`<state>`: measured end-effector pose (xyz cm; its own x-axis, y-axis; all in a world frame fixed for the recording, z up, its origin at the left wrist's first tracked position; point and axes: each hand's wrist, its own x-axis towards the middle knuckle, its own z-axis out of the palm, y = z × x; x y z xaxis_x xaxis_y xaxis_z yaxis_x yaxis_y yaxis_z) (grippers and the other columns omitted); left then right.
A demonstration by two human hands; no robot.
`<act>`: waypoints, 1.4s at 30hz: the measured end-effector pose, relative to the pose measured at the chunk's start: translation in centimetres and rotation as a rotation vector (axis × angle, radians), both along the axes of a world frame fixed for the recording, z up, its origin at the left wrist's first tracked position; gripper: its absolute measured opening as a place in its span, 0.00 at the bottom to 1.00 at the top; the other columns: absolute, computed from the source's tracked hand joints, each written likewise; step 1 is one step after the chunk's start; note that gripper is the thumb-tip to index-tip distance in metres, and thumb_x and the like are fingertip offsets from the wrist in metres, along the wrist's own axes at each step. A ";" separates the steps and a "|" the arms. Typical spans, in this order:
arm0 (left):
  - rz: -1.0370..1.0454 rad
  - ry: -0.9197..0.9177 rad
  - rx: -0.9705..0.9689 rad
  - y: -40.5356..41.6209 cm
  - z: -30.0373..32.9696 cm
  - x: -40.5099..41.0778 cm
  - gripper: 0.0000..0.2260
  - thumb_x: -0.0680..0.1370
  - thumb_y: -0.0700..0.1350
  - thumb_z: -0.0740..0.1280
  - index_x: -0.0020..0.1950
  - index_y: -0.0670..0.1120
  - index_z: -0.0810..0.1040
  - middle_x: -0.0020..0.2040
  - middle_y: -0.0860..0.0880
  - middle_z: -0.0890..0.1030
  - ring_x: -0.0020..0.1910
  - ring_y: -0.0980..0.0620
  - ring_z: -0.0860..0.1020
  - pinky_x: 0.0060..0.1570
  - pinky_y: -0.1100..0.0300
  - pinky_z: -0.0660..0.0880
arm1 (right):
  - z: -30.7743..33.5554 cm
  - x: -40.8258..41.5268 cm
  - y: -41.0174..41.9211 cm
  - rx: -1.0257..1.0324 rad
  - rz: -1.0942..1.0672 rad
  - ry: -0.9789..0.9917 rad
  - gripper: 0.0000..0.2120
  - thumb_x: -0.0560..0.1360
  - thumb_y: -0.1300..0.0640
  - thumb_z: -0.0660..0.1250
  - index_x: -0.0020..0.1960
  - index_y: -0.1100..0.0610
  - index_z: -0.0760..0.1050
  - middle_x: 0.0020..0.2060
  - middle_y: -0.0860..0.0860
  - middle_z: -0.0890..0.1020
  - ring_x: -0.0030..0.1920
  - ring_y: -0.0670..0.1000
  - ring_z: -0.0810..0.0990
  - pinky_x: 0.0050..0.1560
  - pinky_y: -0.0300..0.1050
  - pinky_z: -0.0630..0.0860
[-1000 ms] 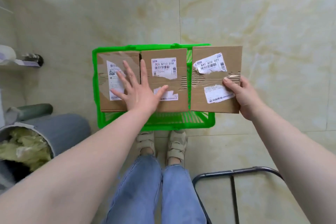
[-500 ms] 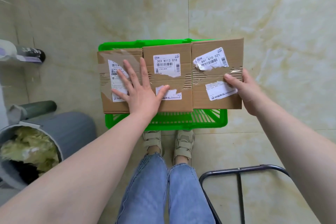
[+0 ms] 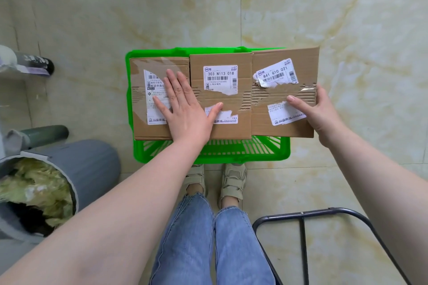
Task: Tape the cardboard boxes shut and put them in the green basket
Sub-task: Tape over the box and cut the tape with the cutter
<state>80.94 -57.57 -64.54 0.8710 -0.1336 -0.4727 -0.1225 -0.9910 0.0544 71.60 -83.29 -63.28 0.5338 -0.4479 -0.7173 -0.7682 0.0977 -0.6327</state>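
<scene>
Head view: 3 boxes [image 3: 221, 97] were held in a left-right row directly above green basket [image 3: 243, 152]; left hand [image 3: 185, 109] pressed flat, right hand [image 3: 322, 111] gripped the end box.

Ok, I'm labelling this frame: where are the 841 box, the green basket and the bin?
841 box [image 3: 301, 58]: head view, bare cardboard at its top.
Green basket [image 3: 231, 158]: head view, near rim.
Bin [image 3: 92, 164]: head view, grey outer wall.

Glossy marble floor tiles [image 3: 324, 18] (cream-veined); grey bin [image 3: 88, 169], metal frame [image 3: 303, 238].
</scene>
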 end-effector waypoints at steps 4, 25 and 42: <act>-0.007 -0.007 0.013 0.2 0.1 0.0 0.50 0.73 0.74 0.48 0.77 0.39 0.33 0.79 0.40 0.35 0.78 0.44 0.36 0.74 0.36 0.41 | 0.2 0.0 0.1 -0.005 0.009 0.007 0.35 0.70 0.53 0.76 0.73 0.52 0.65 0.61 0.48 0.80 0.60 0.46 0.79 0.64 0.46 0.73; 0.014 0.063 -0.132 -0.2 5.9 0.6 0.36 0.81 0.63 0.53 0.80 0.43 0.46 0.80 0.40 0.50 0.79 0.43 0.49 0.76 0.47 0.46 | 5.6 1.9 2.0 -0.533 0.079 0.068 0.37 0.70 0.44 0.74 0.73 0.55 0.64 0.69 0.54 0.68 0.70 0.52 0.68 0.69 0.48 0.65; 1.303 0.271 -1.138 9.1 27.7 -8.0 0.07 0.81 0.41 0.63 0.44 0.47 0.75 0.42 0.50 0.81 0.40 0.56 0.78 0.45 0.61 0.73 | 26.0 3.9 19.3 0.469 0.425 -0.029 0.03 0.76 0.60 0.70 0.46 0.59 0.77 0.34 0.52 0.81 0.32 0.47 0.78 0.35 0.36 0.76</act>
<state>72.91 -48.51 -36.79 0.5888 0.1879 -0.7861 0.7813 0.1168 0.6131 75.48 -64.00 -37.24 0.6182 0.1654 -0.7684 -0.7840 0.0598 -0.6178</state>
